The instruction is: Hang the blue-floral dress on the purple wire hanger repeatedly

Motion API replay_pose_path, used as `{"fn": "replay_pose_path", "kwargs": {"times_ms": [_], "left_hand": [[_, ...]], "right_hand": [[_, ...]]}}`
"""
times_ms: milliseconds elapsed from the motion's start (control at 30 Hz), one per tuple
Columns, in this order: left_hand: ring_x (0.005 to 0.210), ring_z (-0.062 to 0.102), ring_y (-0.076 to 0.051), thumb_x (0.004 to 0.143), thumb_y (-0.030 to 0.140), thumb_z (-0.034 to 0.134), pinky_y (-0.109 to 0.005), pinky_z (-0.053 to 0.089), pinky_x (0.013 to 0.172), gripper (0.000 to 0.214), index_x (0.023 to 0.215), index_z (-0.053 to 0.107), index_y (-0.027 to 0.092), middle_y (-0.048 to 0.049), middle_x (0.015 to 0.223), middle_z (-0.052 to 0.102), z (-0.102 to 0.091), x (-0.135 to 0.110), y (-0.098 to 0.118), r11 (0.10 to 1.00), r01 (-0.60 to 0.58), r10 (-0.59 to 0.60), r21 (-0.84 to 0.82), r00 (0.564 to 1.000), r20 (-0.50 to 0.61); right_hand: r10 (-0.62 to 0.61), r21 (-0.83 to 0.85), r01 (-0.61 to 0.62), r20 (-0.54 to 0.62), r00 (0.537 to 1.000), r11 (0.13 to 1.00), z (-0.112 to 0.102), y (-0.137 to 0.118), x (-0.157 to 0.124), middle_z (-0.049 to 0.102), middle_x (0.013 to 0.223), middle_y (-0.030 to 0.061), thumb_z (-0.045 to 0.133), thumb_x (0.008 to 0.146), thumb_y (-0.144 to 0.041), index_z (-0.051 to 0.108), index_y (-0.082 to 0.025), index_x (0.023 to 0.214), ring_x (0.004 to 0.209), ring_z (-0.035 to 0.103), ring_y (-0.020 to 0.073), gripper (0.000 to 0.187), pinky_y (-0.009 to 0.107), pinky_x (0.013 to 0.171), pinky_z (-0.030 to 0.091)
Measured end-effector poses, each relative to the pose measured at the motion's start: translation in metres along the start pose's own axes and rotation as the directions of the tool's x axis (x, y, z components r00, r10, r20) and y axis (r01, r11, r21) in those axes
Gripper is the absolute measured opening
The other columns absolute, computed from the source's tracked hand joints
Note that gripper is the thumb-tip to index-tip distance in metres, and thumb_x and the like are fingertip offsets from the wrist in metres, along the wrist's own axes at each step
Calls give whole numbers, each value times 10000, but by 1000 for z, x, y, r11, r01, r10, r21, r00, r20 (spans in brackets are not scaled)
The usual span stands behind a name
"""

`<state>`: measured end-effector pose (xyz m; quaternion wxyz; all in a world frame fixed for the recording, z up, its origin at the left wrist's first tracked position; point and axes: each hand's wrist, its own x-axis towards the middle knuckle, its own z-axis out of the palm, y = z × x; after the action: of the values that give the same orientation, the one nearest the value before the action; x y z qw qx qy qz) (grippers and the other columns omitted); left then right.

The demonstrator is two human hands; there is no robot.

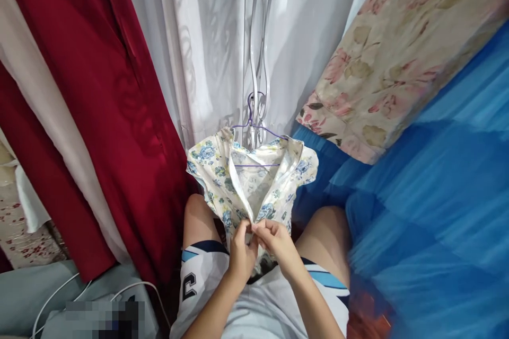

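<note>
A white blouse with blue flowers hangs in front of me on a thin purple hanger, its neckline spread in a V. At the bottom of that V, my left hand pinches the front edge of the blouse. My right hand grips the opposite edge right beside it, and the fingertips of both hands meet. Whatever lies between the fingertips, such as a button, is hidden. Below the hands the lower part of the blouse hangs between my legs, mostly covered.
The hanger hook hangs on a white curled metal rack before white curtains. Red curtains hang at left, a floral cloth and blue tulle at right. A white cable crosses a grey surface at lower left.
</note>
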<state>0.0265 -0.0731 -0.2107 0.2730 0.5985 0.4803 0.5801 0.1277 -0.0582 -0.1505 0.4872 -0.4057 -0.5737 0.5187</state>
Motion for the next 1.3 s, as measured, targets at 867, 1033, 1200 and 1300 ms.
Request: {"fn": "replay_pose_path", "kwargs": {"times_ms": [867, 1033, 1200, 1300], "left_hand": [[790, 628, -158, 982, 308, 474, -265, 465, 753, 248, 1160, 625, 227, -28, 896, 686, -93, 189, 151, 710, -611, 590, 350, 788, 177], [828, 608, -161, 986, 263, 462, -268, 442, 767, 202, 879, 617, 189, -32, 855, 647, -85, 218, 159, 568, -727, 702, 386, 673, 235], [734, 580, -106, 1026, 319, 382, -253, 467, 724, 287, 863, 566, 170, -4, 765, 583, -122, 248, 139, 762, -612, 648, 215, 714, -264], [775, 577, -107, 1020, 376, 398, -282, 482, 772, 322, 887, 577, 144, -26, 815, 594, -144, 249, 127, 801, -570, 598, 182, 748, -288]], "right_hand": [[-450, 11, 463, -211, 868, 886, 11, -143, 114, 480, 448, -58, 706, 759, -356, 593, -168, 669, 413, 361, 76, 237, 222, 429, 244], [-466, 81, 503, -273, 842, 861, 19, -108, 125, 378, 473, -89, 686, 774, -463, 536, -199, 693, 429, 280, 71, 315, 220, 434, 191], [-370, 92, 412, -297, 880, 906, 15, -51, 102, 312, 452, -104, 672, 781, -454, 505, -210, 671, 417, 217, 70, 316, 226, 422, 147], [-314, 115, 358, -290, 904, 927, 14, -38, 85, 308, 446, -107, 655, 791, -420, 512, -207, 671, 415, 212, 70, 283, 223, 421, 150]]}}
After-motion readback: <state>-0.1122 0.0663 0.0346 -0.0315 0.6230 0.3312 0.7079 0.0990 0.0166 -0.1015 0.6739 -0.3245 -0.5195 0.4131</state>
